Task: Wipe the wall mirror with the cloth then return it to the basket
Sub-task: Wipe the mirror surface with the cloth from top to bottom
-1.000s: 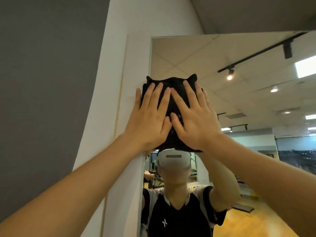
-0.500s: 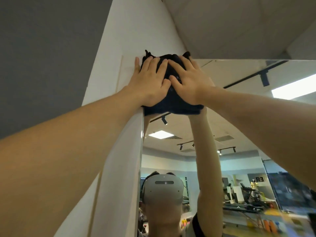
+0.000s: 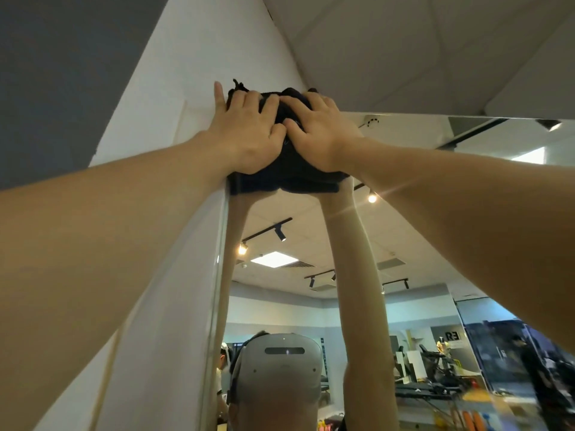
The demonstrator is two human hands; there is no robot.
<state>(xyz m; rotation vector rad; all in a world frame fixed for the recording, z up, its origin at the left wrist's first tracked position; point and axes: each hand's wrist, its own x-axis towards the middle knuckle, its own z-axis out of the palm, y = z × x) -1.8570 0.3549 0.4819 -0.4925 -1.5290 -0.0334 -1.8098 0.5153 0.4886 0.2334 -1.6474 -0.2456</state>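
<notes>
Cloth (image 3: 281, 175): dark, bunched, pressed flat against the top left corner of the mirror (image 3: 435, 231). I see it under both my hands, its lower edge showing below my wrists and a small tuft sticking up above my left fingertips.

Left hand (image 3: 245, 132): palm down on the left half of the cloth, fingers bent over its upper edge and bearing on it. The outermost finger lies straight, off the cloth, touching the white wall (image 3: 186, 73) just left of the mirror's edge. I cannot tell whether the bent fingers clutch the fabric or only press it.

Right hand (image 3: 320, 132): palm down on the right half of the cloth, touching my left hand at the thumbs. Fingers bent over the top of the cloth in the same way; grip or press, I cannot tell.

Mirror: runs right and down from my hands. Its top edge passes just beyond my right hand, and its left edge drops straight below my left wrist.

Reflection, below my hands: two raised forearms meeting the cloth, a white headset (image 3: 280, 368), ceiling lamps, and a blurred room with gym equipment at lower right.

Ceiling (image 3: 404, 51): white panels, above and right of my hands.

Grey wall (image 3: 62, 73): far left of my left arm.
</notes>
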